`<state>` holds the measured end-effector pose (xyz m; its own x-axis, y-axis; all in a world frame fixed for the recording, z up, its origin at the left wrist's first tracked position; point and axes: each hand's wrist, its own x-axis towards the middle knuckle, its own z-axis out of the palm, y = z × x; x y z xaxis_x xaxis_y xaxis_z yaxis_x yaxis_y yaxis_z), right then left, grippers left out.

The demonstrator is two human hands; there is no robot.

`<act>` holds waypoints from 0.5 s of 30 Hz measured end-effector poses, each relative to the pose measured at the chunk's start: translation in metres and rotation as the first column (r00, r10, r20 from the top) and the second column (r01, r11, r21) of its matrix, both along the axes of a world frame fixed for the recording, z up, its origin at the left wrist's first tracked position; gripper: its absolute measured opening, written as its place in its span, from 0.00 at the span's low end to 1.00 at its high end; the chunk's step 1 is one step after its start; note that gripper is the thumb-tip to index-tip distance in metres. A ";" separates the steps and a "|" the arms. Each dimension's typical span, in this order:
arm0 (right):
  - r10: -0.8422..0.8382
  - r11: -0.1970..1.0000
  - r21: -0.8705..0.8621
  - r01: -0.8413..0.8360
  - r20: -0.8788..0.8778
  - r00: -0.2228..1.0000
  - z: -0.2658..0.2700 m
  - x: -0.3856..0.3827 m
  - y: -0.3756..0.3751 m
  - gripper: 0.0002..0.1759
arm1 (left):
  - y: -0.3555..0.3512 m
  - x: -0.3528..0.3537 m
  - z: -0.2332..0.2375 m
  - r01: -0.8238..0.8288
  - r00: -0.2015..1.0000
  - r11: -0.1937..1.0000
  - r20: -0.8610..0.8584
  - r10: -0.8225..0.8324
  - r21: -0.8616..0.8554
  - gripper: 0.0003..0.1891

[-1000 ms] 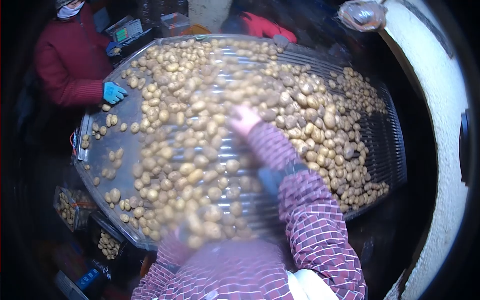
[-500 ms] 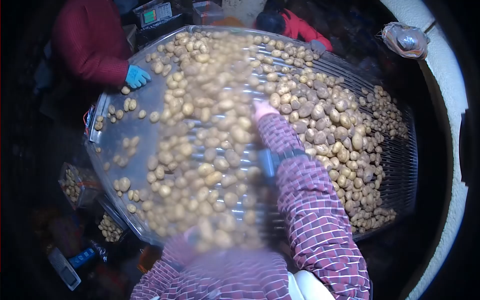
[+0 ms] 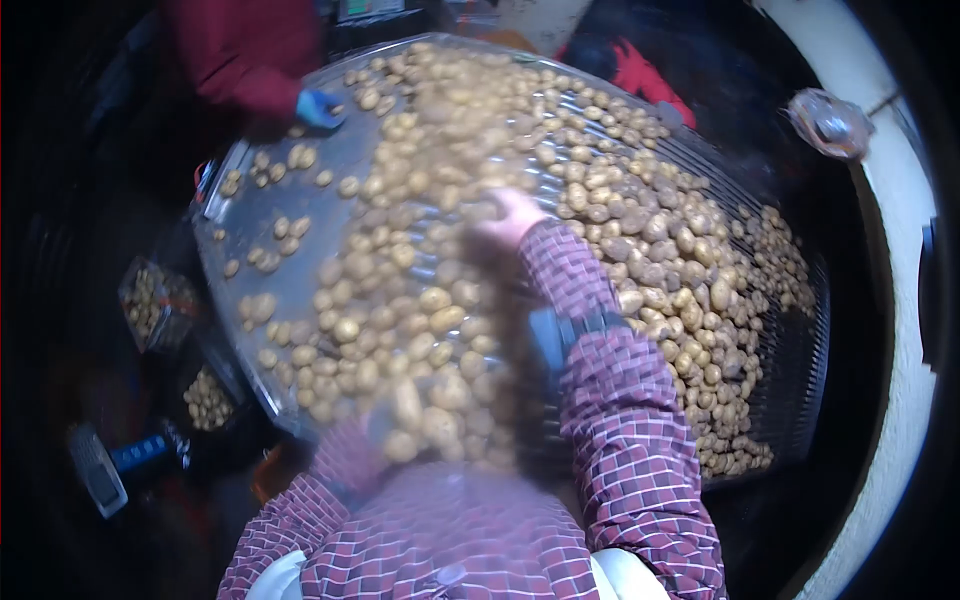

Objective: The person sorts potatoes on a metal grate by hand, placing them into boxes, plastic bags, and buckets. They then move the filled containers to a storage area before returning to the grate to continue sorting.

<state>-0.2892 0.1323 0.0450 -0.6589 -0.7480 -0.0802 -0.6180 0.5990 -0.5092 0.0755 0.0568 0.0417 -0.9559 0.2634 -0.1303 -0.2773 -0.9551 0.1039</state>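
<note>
Many potatoes (image 3: 640,225) cover a large metal sorting table with a smooth plate (image 3: 325,215) on the left and bars (image 3: 795,350) on the right. My right hand (image 3: 512,216) reaches over the middle of it, palm down, thumb and fingers apart and curved beside blurred potatoes. I see nothing held in it. On that wrist is a blue-grey band. At the near edge, close to my body, my left hand (image 3: 380,425) is smeared by motion beside a heap of potatoes (image 3: 440,410). Its fingers cannot be made out.
A person's blue-gloved hand (image 3: 320,108) is at the far left rim. Another person in a red sleeve (image 3: 650,80) leans at the far right. Boxes of potatoes (image 3: 145,300) and a scale-like device (image 3: 97,470) stand at lower left. A pale curved beam (image 3: 880,200) borders the right.
My right hand has shifted slightly left, and its thumb and fingers now show apart. The gloved hand has drawn closer to the rim. The whole view has tilted somewhat.
</note>
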 end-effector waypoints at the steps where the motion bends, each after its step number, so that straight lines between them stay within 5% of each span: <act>1: 0.037 0.988 0.148 -0.044 0.044 0.998 -0.009 -0.008 -0.015 0.36 | -0.001 -0.006 -0.009 -0.031 0.998 1.000 -0.058 0.031 0.001 0.28; 4: 0.178 0.853 0.493 -0.171 0.034 0.983 -0.007 -0.006 -0.054 0.37 | -0.018 0.010 -0.035 -0.401 0.886 0.906 -0.311 0.345 -0.138 0.20; 7: 0.255 0.709 0.632 -0.313 0.185 0.949 -0.022 -0.023 -0.077 0.45 | -0.046 0.043 -0.026 -0.619 0.785 0.754 -0.220 0.579 -0.221 0.08; 9: 0.187 0.724 0.599 -0.341 0.306 0.934 -0.050 -0.033 -0.052 0.46 | -0.055 0.072 -0.046 -0.597 0.789 0.721 -0.097 0.606 -0.352 0.14; 13: -0.085 0.878 0.462 -0.126 0.409 0.909 -0.065 -0.037 -0.014 0.51 | -0.062 0.101 0.014 -0.608 0.703 0.470 -0.158 0.694 -0.640 0.20; 15: -0.084 0.856 0.517 0.007 0.125 0.989 -0.084 -0.050 0.012 0.50 | -0.069 0.138 -0.009 -0.653 0.702 0.526 -0.176 0.690 -0.545 0.12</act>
